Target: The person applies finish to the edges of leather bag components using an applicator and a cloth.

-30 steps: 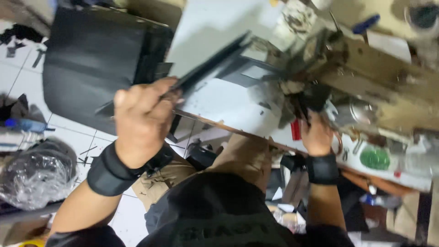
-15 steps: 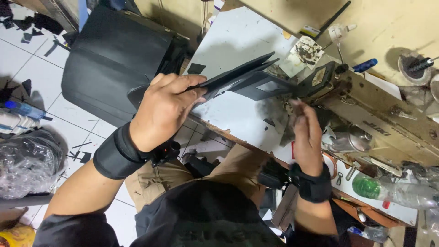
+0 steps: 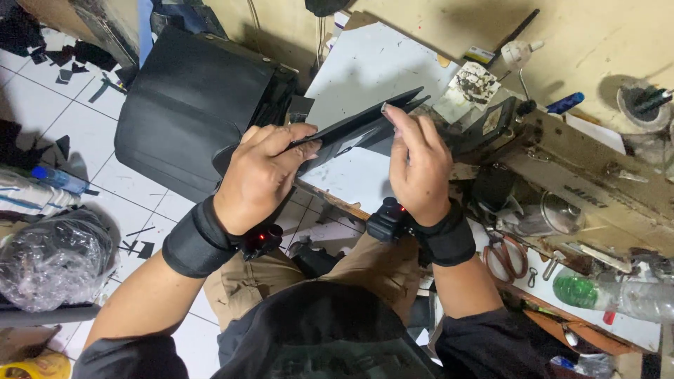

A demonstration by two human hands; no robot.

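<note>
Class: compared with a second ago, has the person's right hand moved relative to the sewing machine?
Yes. The right hand has left the sewing machine and come leftward onto the black panel.

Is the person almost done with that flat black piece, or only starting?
Hard to say. Both hands, left hand and right hand, hold the flat black piece up above the white tabletop. It isn't under the sewing machine yet, so any stitching looks still ahead.

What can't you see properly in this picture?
All in the head view:
- Black flat piece: its near end is hidden under the left hand.
- Right hand: seen from the back, so the palm side is hidden.
- Scissors: partly tucked under the sewing machine.
- Green-labelled bottle: cut off by the right edge.
</note>
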